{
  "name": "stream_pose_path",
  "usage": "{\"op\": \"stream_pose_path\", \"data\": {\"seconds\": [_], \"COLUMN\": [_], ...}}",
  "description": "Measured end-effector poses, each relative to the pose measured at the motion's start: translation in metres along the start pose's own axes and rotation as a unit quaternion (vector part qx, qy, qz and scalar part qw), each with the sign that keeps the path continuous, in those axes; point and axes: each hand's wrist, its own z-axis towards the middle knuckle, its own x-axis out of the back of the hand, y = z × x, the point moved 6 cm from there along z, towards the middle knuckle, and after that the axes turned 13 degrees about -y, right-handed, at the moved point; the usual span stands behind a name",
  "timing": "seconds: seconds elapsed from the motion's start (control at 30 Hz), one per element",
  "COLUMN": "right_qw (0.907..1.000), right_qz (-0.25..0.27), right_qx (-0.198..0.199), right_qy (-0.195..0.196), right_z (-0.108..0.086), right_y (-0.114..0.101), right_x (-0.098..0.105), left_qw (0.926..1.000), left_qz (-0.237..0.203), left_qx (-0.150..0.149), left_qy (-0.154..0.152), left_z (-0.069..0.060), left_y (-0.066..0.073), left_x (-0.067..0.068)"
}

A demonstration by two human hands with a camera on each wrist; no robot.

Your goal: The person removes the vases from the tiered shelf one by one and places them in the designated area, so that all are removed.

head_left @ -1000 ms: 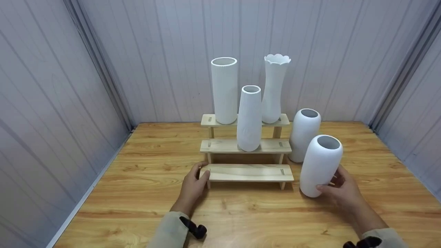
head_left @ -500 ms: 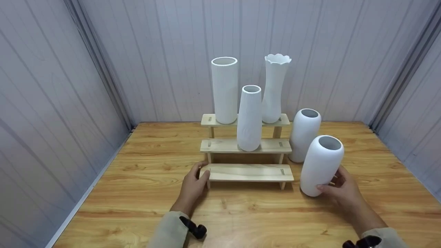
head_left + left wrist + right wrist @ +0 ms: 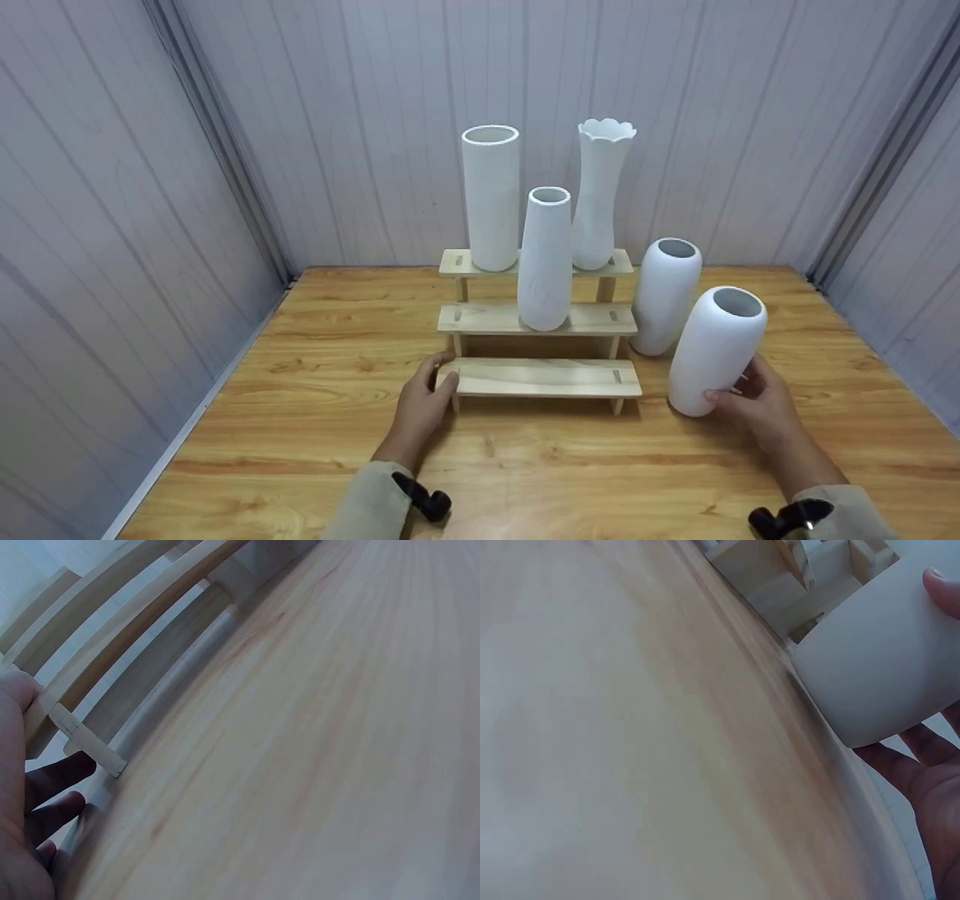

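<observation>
A white rounded vase (image 3: 714,360) leans slightly at the right of the wooden three-step stand (image 3: 544,376). My right hand (image 3: 763,411) grips this vase low on its right side, thumb in front and fingers behind. In the right wrist view the base of the vase (image 3: 877,660) is close to the tabletop; whether it touches I cannot tell. My left hand (image 3: 420,405) holds the left end of the lowest step, thumb on its front edge. Several fingers of the left hand (image 3: 22,795) show beside the stand's leg (image 3: 88,741) in the left wrist view.
On the top step stand a ribbed cylindrical vase (image 3: 491,199) and a scalloped-rim vase (image 3: 598,199). A slim tapered vase (image 3: 545,262) is on the middle step. Another rounded vase (image 3: 664,296) stands on the wooden table (image 3: 525,465), right of the stand. Panelled walls (image 3: 390,150) enclose the table.
My right hand has shifted the rounded vase slightly right and away from me. The left hand stays at the stand, and the other vases keep their places.
</observation>
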Motion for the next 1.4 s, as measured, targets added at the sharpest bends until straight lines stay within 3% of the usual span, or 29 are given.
{"op": "stream_pose_path", "data": {"seconds": [0.27, 0.5, 0.73, 1.03, 1.4], "right_qw": [0.9987, 0.9990, 0.9984, 0.9991, 0.9974], "right_qz": [0.006, -0.016, -0.008, -0.015, 0.029], "right_qx": [0.046, 0.017, 0.019, 0.009, -0.016], "right_qy": [0.022, 0.037, 0.052, 0.039, 0.064], "right_z": [0.009, 0.015, 0.023, 0.028, 0.037], "right_y": [0.004, 0.012, 0.019, 0.023, 0.033], "right_x": [0.014, 0.025, 0.033, 0.036, 0.039], "left_qw": [0.9995, 0.9998, 0.9998, 0.9998, 0.9998], "left_qz": [-0.015, -0.010, -0.013, -0.011, -0.001], "left_qx": [-0.011, -0.011, -0.011, -0.014, -0.020], "left_qy": [-0.025, -0.010, -0.011, -0.009, -0.006], "left_z": [-0.003, -0.001, -0.001, 0.000, 0.000], "left_y": [-0.003, -0.003, -0.002, -0.002, -0.001], "left_x": [-0.003, -0.002, -0.001, 0.000, 0.001]}}
